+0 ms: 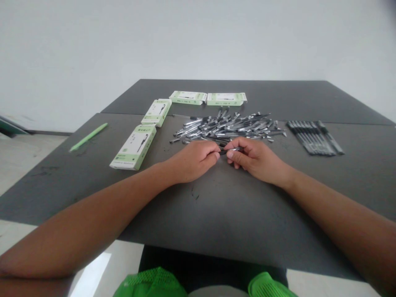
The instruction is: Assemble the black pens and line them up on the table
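Pen [222,152], pinched narrowly by left grip [198,159] and right grip [252,156], just at six o'clock of loose pen pile [230,126] on counter [216,214]; likely light, stiff, slick and prone to rolling, best taken mid-barrel with a gentle pinch.

Dark table [216,214], pen heap [229,126], pen row [312,139], four boxes [134,146], green stick [89,137]

Extends left forearm [102,206] and right forearm [334,206] inward, converging toward near edge of pen pile [229,125]. Holds left hand [196,160], back upward, and right hand [255,159] just in front of pen pile, fingertips close together. Pinches thumb toward forefinger on both; curls lower right fingers underneath.
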Available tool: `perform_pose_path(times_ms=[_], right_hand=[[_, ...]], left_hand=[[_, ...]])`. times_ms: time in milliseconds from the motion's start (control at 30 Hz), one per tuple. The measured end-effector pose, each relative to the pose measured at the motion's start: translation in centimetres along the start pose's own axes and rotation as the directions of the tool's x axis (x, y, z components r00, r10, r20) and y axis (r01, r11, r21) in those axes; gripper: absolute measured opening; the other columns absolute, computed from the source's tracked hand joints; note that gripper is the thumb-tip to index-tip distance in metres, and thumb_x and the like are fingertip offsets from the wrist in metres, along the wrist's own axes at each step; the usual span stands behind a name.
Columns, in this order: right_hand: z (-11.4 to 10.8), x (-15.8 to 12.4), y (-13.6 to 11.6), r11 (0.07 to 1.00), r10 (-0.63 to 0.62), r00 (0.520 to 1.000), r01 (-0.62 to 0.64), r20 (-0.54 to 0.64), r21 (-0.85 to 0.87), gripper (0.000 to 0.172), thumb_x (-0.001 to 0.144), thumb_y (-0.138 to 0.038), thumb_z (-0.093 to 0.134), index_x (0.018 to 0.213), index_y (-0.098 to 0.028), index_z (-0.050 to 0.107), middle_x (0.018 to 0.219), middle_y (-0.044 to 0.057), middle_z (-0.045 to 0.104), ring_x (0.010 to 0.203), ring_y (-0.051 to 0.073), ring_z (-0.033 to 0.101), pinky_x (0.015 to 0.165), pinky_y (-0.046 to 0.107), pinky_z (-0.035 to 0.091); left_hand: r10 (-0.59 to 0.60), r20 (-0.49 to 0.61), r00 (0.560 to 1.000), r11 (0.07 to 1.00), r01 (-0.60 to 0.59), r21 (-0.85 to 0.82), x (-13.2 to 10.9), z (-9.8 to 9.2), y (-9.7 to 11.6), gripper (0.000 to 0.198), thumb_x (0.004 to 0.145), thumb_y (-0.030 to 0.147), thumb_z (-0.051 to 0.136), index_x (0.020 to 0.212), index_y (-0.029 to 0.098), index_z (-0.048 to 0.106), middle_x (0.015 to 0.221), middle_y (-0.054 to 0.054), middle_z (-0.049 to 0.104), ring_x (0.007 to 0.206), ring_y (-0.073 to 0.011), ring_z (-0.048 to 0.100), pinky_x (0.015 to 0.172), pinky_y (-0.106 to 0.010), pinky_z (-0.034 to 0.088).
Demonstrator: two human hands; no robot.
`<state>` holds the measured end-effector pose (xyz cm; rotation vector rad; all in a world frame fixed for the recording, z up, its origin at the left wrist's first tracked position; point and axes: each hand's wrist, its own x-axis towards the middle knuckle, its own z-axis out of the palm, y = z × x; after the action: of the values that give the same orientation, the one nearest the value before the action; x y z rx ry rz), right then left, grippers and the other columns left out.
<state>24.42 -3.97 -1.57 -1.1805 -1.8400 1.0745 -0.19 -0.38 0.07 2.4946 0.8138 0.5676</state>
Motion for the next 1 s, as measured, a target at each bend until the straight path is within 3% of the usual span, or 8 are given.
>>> perform_pose_path(times_ms=[633, 833, 1000], right_hand=[[-0.28, -0.08, 0.02, 0.996, 0.035, 0.999, -0.033, 0.020, -0.087, 0.039, 0.107, -0.058, 0.065, 0.104, -0.020, 0.074, 0.075, 0.002, 0.073, 0.059, 0.014, 0.058, 0.056, 0.027, 0.045], [-0.32, -0.07, -0.53, 0.993, 0.052, 0.998, -0.049, 0.025, -0.107, 0.042, 0.104, -0.062, 0.068, 0.094, -0.021, 0.074, 0.066, 0.000, 0.068, 0.053, 0.013, 0.052, 0.051, 0.027, 0.037], [-0.15, -0.01, -0.09, 0.999, 0.049, 0.999, -0.049, 0.011, 0.003, 0.043, 0.096, -0.059, 0.080, 0.111, -0.020, 0.073, 0.071, -0.001, 0.069, 0.057, 0.014, 0.057, 0.053, 0.028, 0.042]], left_hand=[[-0.018, 0.005, 1.000, 1.000, 0.018, -0.016, -0.08, -0.19, 0.42, 0.024, 0.106, 0.027, 0.053, 0.098, 0.017, 0.073, 0.089, -0.004, 0.073, 0.083, -0.0180, 0.066, 0.078, -0.032, 0.047], [-0.012, 0.018, 1.000, 1.000, 0.012, 0.003, -0.02, -0.12, 0.29, 0.025, 0.108, 0.027, 0.052, 0.098, 0.017, 0.072, 0.089, -0.004, 0.073, 0.083, -0.0183, 0.066, 0.078, -0.031, 0.047], [-0.018, 0.012, 1.000, 1.000, 0.018, -0.003, -0.02, -0.10, 0.26, 0.025, 0.108, 0.027, 0.052, 0.101, 0.017, 0.073, 0.093, -0.004, 0.075, 0.086, -0.0189, 0.067, 0.080, -0.032, 0.049]])
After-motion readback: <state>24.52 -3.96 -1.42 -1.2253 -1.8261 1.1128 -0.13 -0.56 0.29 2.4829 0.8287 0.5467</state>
